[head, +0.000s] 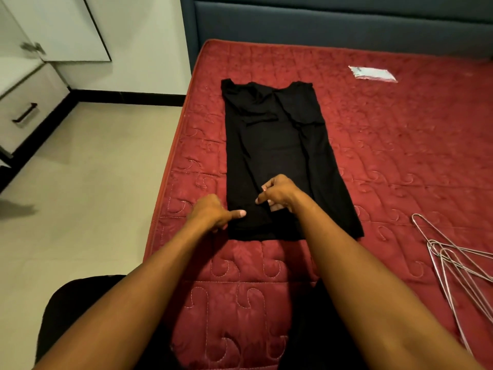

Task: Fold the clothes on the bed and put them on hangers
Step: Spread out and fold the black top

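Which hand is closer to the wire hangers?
Right. The right hand is over the lower middle of the black garment, left of the wire hangers; the left hand is at its left edge, farther away.

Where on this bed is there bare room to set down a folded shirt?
Widest free patch: red mattress right of the black garment, between the white packet and the wire hangers. Narrower strip between garment and headboard. Crowded: the hem, at left hand and right hand.

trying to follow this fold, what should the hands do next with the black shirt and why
Probably fold the near hem up toward the collar: the black shirt already lies narrowed into a long strip, and the left hand and right hand both seem to pinch it near that hem.
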### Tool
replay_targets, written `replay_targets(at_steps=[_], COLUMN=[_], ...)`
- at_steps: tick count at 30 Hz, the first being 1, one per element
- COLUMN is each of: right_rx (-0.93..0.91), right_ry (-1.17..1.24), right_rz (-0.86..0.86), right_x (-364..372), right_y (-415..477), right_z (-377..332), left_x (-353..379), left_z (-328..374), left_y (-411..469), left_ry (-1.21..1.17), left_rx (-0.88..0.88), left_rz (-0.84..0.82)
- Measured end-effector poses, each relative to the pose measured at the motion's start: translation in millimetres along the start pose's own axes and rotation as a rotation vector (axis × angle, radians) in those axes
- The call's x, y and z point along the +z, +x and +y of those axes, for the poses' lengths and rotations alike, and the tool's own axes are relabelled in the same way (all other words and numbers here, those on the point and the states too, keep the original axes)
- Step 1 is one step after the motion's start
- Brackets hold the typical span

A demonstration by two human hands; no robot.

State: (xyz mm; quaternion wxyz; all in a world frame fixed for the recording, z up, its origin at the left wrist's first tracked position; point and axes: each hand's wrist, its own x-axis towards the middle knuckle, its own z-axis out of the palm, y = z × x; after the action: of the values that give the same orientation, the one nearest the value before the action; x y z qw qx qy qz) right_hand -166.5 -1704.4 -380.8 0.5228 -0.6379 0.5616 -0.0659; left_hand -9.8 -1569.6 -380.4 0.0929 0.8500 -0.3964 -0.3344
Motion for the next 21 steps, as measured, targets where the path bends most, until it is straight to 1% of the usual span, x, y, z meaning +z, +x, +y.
replay_targets(at_steps=[2,4,6,8,9,11,13,15,18,20,21], right_rx=[0.012,0.055,0.091,0.084,0.072,0.056,0.056,0.050,0.025,0.001,0.000], right_ry=[-0.035,-0.083,-0.107,-0.100,-0.077,0.018,0.136,0.216,0.331,0.369,0.370], right_rz=[0.020,-0.030,-0.073,-0.038,-0.009,0.055,0.119,0.170,0.284,0.436,0.528], right_x=[-7.9,-12.5,-14.7,-18.0,-20.7,-27.1,-34.5,-41.1,-52.6,-62.5,-67.0], right_y=[-5.1,-8.6,-4.6,8.3,16.7,39.2,67.9,96.5,168.7,213.9,239.9], right_z=[2.7,4.0,3.9,-2.4,-7.6,-21.7,-37.4,-52.5,-75.3,-87.2,-94.3], left_x=[-0.2,0.0,-4.1,-14.6,-22.2,-43.2,-65.8,-83.7,-110.4,-123.1,-129.6], left_z=[0.1,1.4,5.9,13.7,17.6,28.5,39.6,50.6,68.7,76.9,81.4], left_y=[0.9,5.4,13.0,24.8,33.3,56.0,90.3,128.7,203.8,249.6,277.5], left_ry=[0.015,0.086,0.166,0.186,0.192,0.202,0.280,0.340,0.408,0.480,0.478], left_rx=[0.012,0.034,0.035,0.029,0.030,0.070,0.147,0.232,0.340,0.359,0.363], left_rz=[0.035,0.031,-0.038,-0.119,-0.119,-0.024,0.130,0.222,0.263,0.278,0.279])
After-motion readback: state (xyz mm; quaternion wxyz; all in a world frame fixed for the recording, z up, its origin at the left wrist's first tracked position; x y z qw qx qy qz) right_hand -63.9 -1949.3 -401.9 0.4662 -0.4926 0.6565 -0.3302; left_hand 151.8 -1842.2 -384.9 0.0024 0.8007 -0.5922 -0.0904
